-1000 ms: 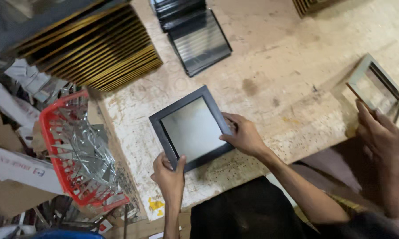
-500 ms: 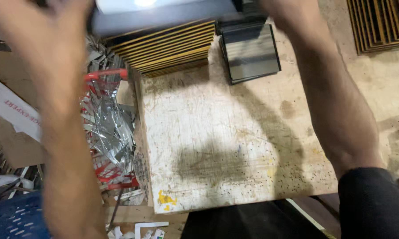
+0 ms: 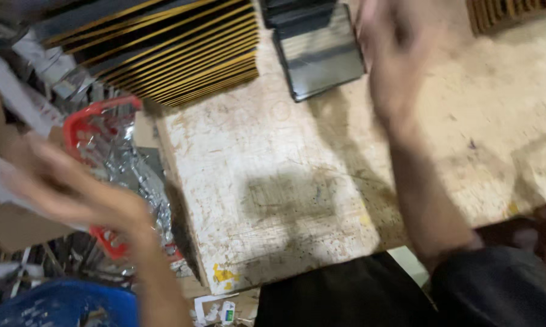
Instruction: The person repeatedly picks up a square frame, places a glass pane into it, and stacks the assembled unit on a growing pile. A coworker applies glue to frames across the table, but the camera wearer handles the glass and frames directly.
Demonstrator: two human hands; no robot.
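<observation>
My left hand (image 3: 67, 191) is blurred by motion at the lower left, over a red wire basket (image 3: 97, 115); its fingers are spread and nothing shows in it. Also blurred, my right hand (image 3: 394, 54) is raised at the top centre, just right of a dark picture frame with glass (image 3: 321, 54) lying on the worn wooden table (image 3: 273, 181). Nothing is visible in the right hand, and its forearm crosses the table's right half.
A slanted stack of black-and-gold frames (image 3: 164, 54) fills the table's top left. Shiny metal pieces (image 3: 134, 169) fill the red basket. Another frame stack (image 3: 509, 12) sits top right, a blue crate (image 3: 55, 303) bottom left, and paper and cardboard (image 3: 6, 91) at the left edge.
The dark frame I pressed on the table a second ago was lifted up and away. Now both hands are without it: the left has swung down to the basket, the right stays high.
</observation>
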